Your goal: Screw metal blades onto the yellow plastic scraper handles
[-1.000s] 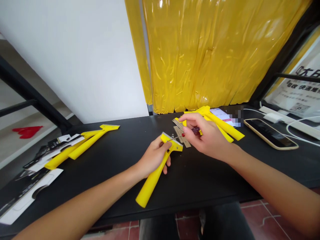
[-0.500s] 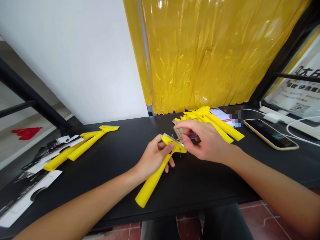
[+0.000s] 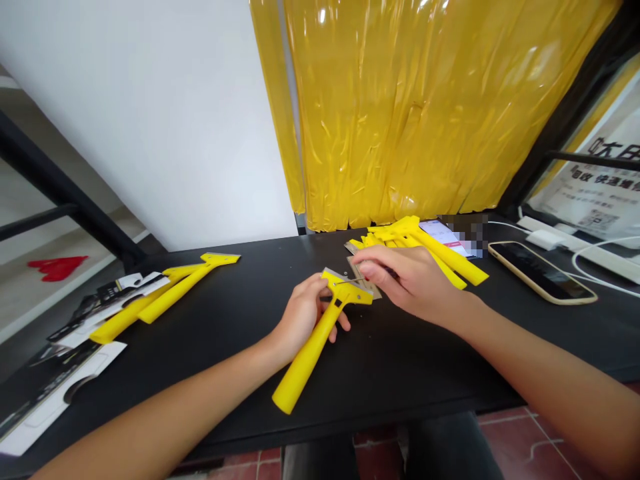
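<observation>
Our left hand (image 3: pixel 295 317) has its fingers clamped on a yellow scraper (image 3: pixel 305 370), the thumb by the left end of the head and other fingertips showing past the neck on the right. The scraper is in front of us, in the middle, over the black table (image 3: pixel 235 380), head pointing away and handle sloping down to our left; we cannot tell whether the handle touches the table. Our right hand (image 3: pixel 423 283) has thumb and fingers closed on a screwdriver (image 3: pixel 354 280), whose handle they mostly hide. Its thin shaft lies across the head, tip at or just beside the left screw; we cannot tell if it is seated. Behind the right hand we see a heap of scrapers (image 3: pixel 445 257), with brown strips (image 3: pixel 374 291) at its left. Farther right are a lit phone (image 3: pixel 443 235), a dark phone (image 3: pixel 543 270) and a white cable (image 3: pixel 580 257). Well to our left, two scrapers (image 3: pixel 175 293) lie partly on black-and-white cards (image 3: pixel 103 363)
</observation>
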`<action>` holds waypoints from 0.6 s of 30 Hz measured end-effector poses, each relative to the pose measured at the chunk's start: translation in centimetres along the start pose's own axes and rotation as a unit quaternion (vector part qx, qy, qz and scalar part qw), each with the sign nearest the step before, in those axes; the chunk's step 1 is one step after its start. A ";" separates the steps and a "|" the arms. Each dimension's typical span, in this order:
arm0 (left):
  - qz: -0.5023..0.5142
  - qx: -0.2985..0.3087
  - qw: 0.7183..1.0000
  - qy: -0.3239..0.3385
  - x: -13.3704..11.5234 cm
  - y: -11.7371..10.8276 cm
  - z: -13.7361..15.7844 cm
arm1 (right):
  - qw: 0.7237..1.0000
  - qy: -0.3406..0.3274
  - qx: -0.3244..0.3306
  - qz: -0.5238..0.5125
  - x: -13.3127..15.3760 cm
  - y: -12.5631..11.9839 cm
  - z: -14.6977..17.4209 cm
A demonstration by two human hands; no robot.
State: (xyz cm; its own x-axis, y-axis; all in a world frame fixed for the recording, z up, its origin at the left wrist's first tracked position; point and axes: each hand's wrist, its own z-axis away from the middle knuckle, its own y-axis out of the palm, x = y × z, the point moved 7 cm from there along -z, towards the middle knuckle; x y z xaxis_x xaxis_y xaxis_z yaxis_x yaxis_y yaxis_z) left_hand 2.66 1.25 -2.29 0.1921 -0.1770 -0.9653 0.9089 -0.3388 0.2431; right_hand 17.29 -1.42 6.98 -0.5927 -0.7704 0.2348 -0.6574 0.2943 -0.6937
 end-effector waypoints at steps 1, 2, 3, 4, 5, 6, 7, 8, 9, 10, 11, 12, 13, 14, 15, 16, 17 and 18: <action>0.003 -0.003 1.000 0.000 0.0 0.0 0.0 | 1.000 0.004 0.002 0.002 -0.1 0.1 0.0; 0.003 -0.006 1.000 0.002 0.0 -0.1 0.0 | 1.000 0.003 0.001 0.001 -0.1 0.1 0.0; 0.003 -0.008 1.000 0.004 0.0 -0.1 0.0 | 1.000 -0.001 -0.002 -0.001 0.0 0.1 0.1; 0.001 -0.009 1.000 0.006 0.0 -0.1 0.0 | 1.000 -0.006 -0.006 -0.003 0.1 0.1 0.1; -0.001 -0.010 1.000 0.008 0.0 -0.2 0.0 | 1.000 -0.011 -0.008 -0.004 0.2 0.1 0.1; -0.003 -0.010 1.000 0.009 0.1 -0.2 0.0 | 1.000 -0.013 -0.008 -0.003 0.3 0.1 0.1; -0.005 -0.008 1.000 0.011 0.2 -0.2 0.0 | 1.000 -0.008 -0.008 0.000 0.2 0.1 0.1; -0.006 -0.005 1.000 0.013 0.2 -0.2 0.0 | 1.000 0.004 -0.008 0.003 0.0 0.1 0.0; -0.008 -0.001 1.000 0.015 0.3 -0.2 0.0 | 1.000 0.020 -0.009 0.003 -0.2 0.1 0.0; -0.009 0.004 1.000 0.018 0.3 -0.2 0.0 | 0.999 0.036 -0.010 -0.001 -0.5 0.0 0.0; -0.010 0.008 1.000 0.020 0.3 -0.1 0.0 | 0.999 0.050 -0.012 -0.005 -0.7 0.0 0.0; -0.010 0.010 1.000 0.020 0.3 -0.1 0.0 | 0.998 0.056 -0.017 -0.010 -0.8 -0.1 0.0; -0.011 0.011 1.000 0.018 0.3 -0.1 0.1 | 0.998 0.052 -0.026 -0.014 -0.7 -0.2 -0.1; -0.013 0.013 1.000 0.016 0.3 -0.1 0.1 | 0.999 0.038 -0.034 -0.016 -0.4 -0.3 -0.1; -0.015 0.016 1.000 0.015 0.3 0.0 0.1 | 0.999 0.017 -0.040 -0.017 -0.1 -0.3 -0.1; -0.018 0.018 1.000 0.014 0.3 0.0 0.1 | 0.999 -0.005 -0.043 -0.018 0.3 -0.3 -0.1; -0.021 0.021 0.999 0.015 0.2 0.1 0.2 | 0.999 -0.024 -0.040 -0.021 0.6 -0.2 -0.1; -0.024 0.024 0.999 0.014 0.2 0.1 0.2 | 0.998 -0.036 -0.034 -0.026 0.7 -0.1 -0.1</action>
State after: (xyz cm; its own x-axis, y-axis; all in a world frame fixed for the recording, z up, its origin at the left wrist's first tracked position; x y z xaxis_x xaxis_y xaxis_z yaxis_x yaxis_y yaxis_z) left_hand 2.69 1.01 -2.42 0.1603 -0.1337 -0.9780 0.8988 -0.3898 0.2006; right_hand 16.86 -1.95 7.29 -0.5240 -0.8235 0.2174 -0.7180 0.2897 -0.6329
